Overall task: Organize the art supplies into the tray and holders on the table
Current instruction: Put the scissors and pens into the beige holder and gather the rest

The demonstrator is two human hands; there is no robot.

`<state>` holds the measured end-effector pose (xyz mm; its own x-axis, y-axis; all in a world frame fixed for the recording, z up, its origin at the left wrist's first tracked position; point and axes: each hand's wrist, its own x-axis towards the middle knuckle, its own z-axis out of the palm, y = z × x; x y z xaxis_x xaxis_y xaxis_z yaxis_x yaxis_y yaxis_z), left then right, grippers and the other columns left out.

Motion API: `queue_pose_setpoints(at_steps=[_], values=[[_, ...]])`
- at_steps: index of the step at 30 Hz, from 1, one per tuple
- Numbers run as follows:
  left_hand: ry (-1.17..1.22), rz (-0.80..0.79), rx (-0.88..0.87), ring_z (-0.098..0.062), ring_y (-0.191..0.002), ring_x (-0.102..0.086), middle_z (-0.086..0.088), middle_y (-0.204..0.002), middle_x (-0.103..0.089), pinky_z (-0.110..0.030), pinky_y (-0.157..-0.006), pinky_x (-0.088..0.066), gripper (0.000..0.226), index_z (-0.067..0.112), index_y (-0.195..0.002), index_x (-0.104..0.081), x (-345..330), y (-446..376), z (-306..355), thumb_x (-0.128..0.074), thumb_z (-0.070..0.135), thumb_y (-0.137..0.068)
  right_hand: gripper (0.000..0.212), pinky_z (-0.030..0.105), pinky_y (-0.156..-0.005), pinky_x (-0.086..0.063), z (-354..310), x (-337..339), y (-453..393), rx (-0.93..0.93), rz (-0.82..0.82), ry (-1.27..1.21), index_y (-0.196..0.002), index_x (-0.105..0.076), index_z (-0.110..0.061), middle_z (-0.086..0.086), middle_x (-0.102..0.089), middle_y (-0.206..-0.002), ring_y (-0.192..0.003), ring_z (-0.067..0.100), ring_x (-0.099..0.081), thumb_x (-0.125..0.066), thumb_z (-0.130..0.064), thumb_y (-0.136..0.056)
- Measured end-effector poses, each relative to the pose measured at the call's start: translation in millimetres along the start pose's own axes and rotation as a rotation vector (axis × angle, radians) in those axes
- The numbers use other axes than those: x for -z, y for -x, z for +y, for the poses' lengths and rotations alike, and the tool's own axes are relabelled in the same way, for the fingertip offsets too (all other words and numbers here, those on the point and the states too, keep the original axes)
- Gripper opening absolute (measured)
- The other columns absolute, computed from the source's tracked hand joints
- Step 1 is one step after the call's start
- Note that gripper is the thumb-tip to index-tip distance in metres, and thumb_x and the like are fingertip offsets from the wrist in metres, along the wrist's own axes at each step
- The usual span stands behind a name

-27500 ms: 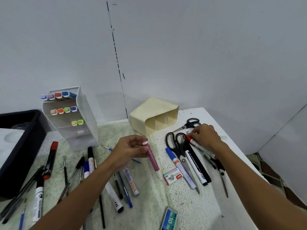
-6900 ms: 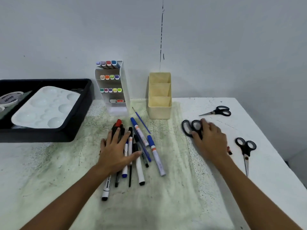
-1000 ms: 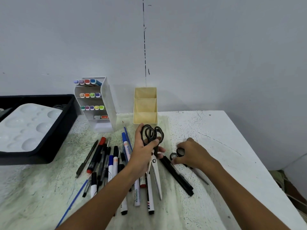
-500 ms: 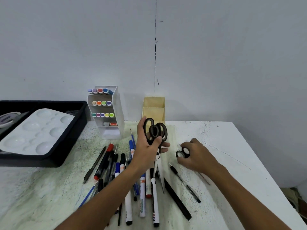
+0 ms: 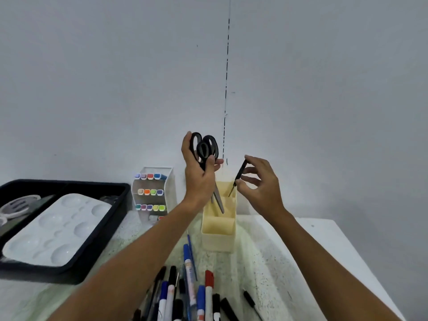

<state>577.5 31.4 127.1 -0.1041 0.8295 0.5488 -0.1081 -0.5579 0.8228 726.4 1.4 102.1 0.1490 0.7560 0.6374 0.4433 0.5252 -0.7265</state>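
Black tray at far left of the table, holding a white paint palette; something pale and round lies at its left end, too cropped to name. Next right, a white tiered marker holder against the wall, coloured caps showing in three rows plus part of a fourth.

Left hand raised over the cream holder, fingers and thumb curled round a bunch of black-handled scissors, more than one pair judging by the stacked loops. Handles up, blades pointing down into the holder's middle compartment; whether the tips touch bottom cannot be told.

Right hand just beside it, thumb and fingertips pinching a thin black pen or tool, its point angled down at the rear compartment's rim. Front compartment looks unfilled.

Near edge of the table: a loose row of markers and pens, blue, red, black and white, with one black pen off to the right.

Step in hand, as judged: dropping scissors and the thin tool into the cream holder. Much remains, since the pen row is unsorted. Next move calls for lowering the scissors straight so the blades clear the divider, then letting go; the right hand needs its point steered inside the rim before release.
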Motion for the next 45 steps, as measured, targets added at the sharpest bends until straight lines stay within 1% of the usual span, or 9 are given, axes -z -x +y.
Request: queue_pose_setpoints(at_steps=[5, 9, 13, 19, 25, 28, 32, 37, 45], values=[[-0.009, 0.001, -0.148, -0.027, -0.094, -0.07, 0.041, -0.125, -0.045, -0.048, -0.094, -0.053, 0.061, 0.038, -0.141, -0.019, -16, -22, -8, -0.046, 0.002, -0.1, 0.06, 0.024, -0.086, -0.055, 13, -8, -14, -0.018, 0.004, -0.055, -0.131, -0.054, -0.011, 0.001, -0.052, -0.121, -0.103, 0.013, -0.062, -0.072, -0.012, -0.073], [-0.081, -0.002, -0.224, -0.03, -0.096, -0.069, 0.052, -0.115, -0.044, -0.049, -0.092, -0.054, 0.058, 0.03, -0.141, -0.016, -23, -29, -28, -0.047, 0.003, -0.1, 0.06, 0.025, -0.087, -0.055, 26, -11, -13, -0.049, -0.01, -0.062, -0.131, -0.054, -0.012, -0.002, -0.052, -0.121, -0.104, 0.012, -0.062, -0.072, -0.013, -0.074], [-0.098, 0.026, -0.195, -0.025, -0.093, -0.07, 0.04, -0.118, -0.05, -0.05, -0.091, -0.054, 0.056, 0.038, -0.14, -0.02, -28, -29, -54, -0.048, 0.01, -0.1, 0.061, 0.023, -0.087, -0.054, 37, -13, -10, -0.087, -0.007, -0.072, -0.131, -0.053, -0.014, -0.009, -0.051, -0.121, -0.106, 0.011, -0.061, -0.072, -0.018, -0.074], [-0.108, 0.026, -0.19, -0.024, -0.092, -0.07, -0.01, -0.132, -0.05, -0.05, -0.092, -0.053, 0.061, 0.05, -0.138, -0.025, -35, -26, -89, -0.049, 0.01, -0.098, 0.059, 0.021, -0.088, -0.052, 54, -19, -9, -0.155, -0.033, -0.084, -0.132, -0.053, -0.017, -0.01, -0.051, -0.122, -0.106, 0.005, -0.059, -0.071, -0.014, -0.076], [-0.174, -0.011, -0.125, -0.029, -0.109, -0.065, -0.007, -0.132, -0.053, -0.049, -0.096, -0.05, 0.057, 0.053, -0.135, -0.028, -30, -17, -111, -0.054, 0.022, -0.095, 0.058, 0.018, -0.089, -0.049, 74, -22, -4, -0.234, -0.094, -0.039, -0.132, -0.053, -0.019, -0.012, -0.052, -0.122, -0.107, -0.001, -0.057, -0.073, -0.007, -0.079], [-0.251, -0.054, -0.101, -0.022, -0.116, -0.059, -0.006, -0.129, -0.055, -0.035, -0.097, -0.048, 0.061, 0.052, -0.131, -0.028, -27, -11, -118, -0.058, 0.013, -0.095, 0.057, 0.018, -0.086, -0.049, 78, -23, -3, -0.265, -0.121, -0.017, -0.132, -0.053, -0.022, -0.011, -0.053, -0.124, -0.107, -0.004, -0.055, -0.072, -0.008, -0.08], [-0.332, -0.119, -0.1, -0.017, -0.104, -0.062, -0.006, -0.117, -0.06, -0.028, -0.088, -0.052, 0.066, 0.062, -0.122, -0.026, -21, -8, -128, -0.059, 0.012, -0.095, 0.057, 0.025, -0.087, -0.053, 81, -25, -3, -0.314, -0.141, -0.036, -0.135, -0.051, -0.018, -0.008, -0.054, -0.125, -0.109, -0.003, -0.055, -0.071, -0.007, -0.082], [-0.336, -0.159, -0.09, -0.016, -0.088, -0.064, -0.004, -0.103, -0.063, -0.022, -0.073, -0.05, 0.055, 0.053, -0.119, -0.03, -20, -10, -129, -0.059, 0.013, -0.095, 0.058, 0.036, -0.089, -0.054, 83, -27, -2, -0.352, -0.16, -0.045, -0.136, -0.05, -0.016, -0.007, -0.054, -0.126, -0.112, 0.001, -0.054, -0.07, -0.007, -0.082], [-0.292, -0.167, -0.065, -0.005, -0.072, -0.06, 0.001, -0.087, -0.063, -0.015, -0.066, -0.045, 0.048, 0.044, -0.117, -0.035, -14, -14, -123, -0.063, 0.012, -0.092, 0.053, 0.026, -0.083, -0.053, 84, -26, 0, -0.356, -0.199, -0.016, -0.131, -0.053, -0.022, -0.014, -0.054, -0.122, -0.108, -0.001, -0.053, -0.07, -0.009, -0.082]])
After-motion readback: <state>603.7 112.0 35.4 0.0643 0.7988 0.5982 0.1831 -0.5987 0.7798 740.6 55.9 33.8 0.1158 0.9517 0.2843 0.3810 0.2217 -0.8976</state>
